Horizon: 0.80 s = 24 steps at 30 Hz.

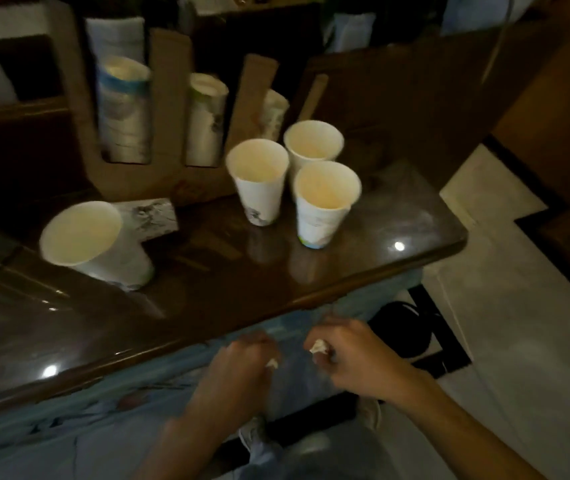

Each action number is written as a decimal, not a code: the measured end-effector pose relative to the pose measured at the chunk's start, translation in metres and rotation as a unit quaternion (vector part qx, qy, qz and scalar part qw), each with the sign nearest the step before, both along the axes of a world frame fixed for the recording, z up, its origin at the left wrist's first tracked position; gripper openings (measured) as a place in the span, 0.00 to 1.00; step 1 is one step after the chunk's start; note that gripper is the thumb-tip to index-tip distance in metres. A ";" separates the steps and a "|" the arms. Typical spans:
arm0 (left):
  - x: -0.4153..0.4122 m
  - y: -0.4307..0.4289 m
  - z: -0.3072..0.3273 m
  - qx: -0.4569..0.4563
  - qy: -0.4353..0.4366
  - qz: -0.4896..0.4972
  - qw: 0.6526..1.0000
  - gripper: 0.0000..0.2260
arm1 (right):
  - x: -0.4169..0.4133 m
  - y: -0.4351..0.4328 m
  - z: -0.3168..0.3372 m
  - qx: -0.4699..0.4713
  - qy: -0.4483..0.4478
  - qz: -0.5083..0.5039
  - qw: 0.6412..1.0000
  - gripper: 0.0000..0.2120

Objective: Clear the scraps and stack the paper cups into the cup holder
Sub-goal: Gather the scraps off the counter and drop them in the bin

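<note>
Three upright paper cups stand close together on the dark table: one at the left (pixel 259 181), one behind (pixel 313 142) and one in front (pixel 325 202). A fourth cup (pixel 93 240) stands tilted at the table's left. Behind them a brown cardboard cup holder (pixel 169 109) holds stacked cups (pixel 124 109) in its slots. Below the table's front edge, my left hand (pixel 238 372) is closed on a small white paper scrap (pixel 272 363). My right hand (pixel 356 358) is closed on another white scrap (pixel 318 347).
The glossy dark wooden table (pixel 207 296) has a rounded front edge and a right corner. A flat printed paper piece (pixel 148 220) lies by the holder's base. Pale floor (pixel 519 323) lies to the right. A blue cloth (pixel 68 427) hangs under the table.
</note>
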<state>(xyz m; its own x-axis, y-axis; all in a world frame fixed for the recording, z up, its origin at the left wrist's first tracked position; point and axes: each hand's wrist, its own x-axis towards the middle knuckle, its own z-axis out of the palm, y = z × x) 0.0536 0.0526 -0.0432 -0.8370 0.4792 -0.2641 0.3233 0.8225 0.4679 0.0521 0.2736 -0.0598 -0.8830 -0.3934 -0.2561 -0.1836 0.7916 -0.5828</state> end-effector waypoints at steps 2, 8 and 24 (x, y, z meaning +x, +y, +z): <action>-0.006 0.037 -0.012 -0.009 -0.030 -0.017 0.999 0.08 | 0.005 0.033 -0.012 0.004 -0.024 -0.037 0.999 0.05; -0.026 0.173 -0.070 -0.023 -0.099 -0.045 0.994 0.08 | 0.019 0.154 -0.056 0.025 -0.103 -0.141 0.984 0.05; -0.117 0.493 -0.385 -0.146 -0.217 -0.126 0.957 0.07 | -0.023 0.402 -0.380 -0.024 -0.250 -0.337 0.907 0.10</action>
<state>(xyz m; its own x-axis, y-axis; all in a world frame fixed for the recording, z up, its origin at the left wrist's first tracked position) -0.0630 0.5453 -0.4280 -0.4853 0.5030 -0.7151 0.3553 0.8608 0.3644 0.0296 0.6758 -0.4393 -0.7048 0.1719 -0.6882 0.6306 0.5962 -0.4969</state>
